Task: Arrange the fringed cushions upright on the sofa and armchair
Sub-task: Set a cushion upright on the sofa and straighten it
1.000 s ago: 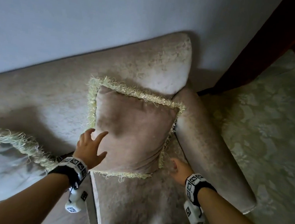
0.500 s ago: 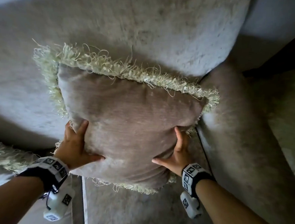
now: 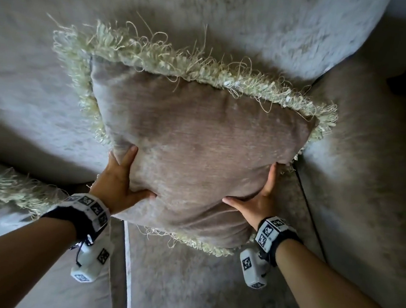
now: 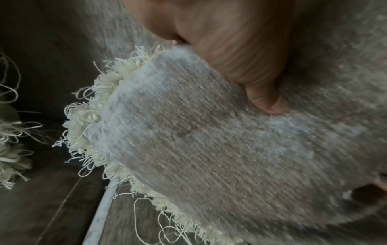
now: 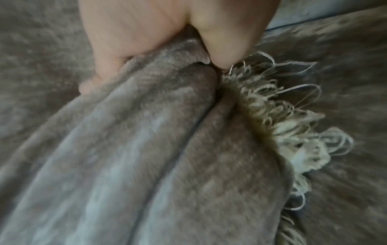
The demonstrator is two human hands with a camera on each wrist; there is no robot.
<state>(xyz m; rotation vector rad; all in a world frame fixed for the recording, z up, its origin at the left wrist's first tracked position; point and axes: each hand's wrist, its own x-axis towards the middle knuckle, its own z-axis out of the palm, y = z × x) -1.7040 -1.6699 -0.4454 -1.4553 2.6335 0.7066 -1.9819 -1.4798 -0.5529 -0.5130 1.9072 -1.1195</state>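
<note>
Pale plush upholstery fills our view: the sofa backrest runs across 12 o'clock and its armrest down the 3 o'clock side. We hold the cushion in the corner between them, just above the seat; whether its back touches the backrest we cannot tell.

Our left hand grips the lower left edge, thumb pressed into the front face, fingers curled behind. Our right hand mirrors it on the lower right edge, pinching fabric beside the fringe. A second cushion shows its fringe at 9 o'clock.

We judge the cushion light and very soft: the cover dents and folds under our thumbs, so it will sag if gripped by one corner. Both side edges, low down, seem the best hold. The plush looks grippy, not slippery.

The cushion is roughly square, with no clear long axis. Its face points toward us, top fringe toward 12 o'clock and tilted slightly, the left corner higher.
</note>
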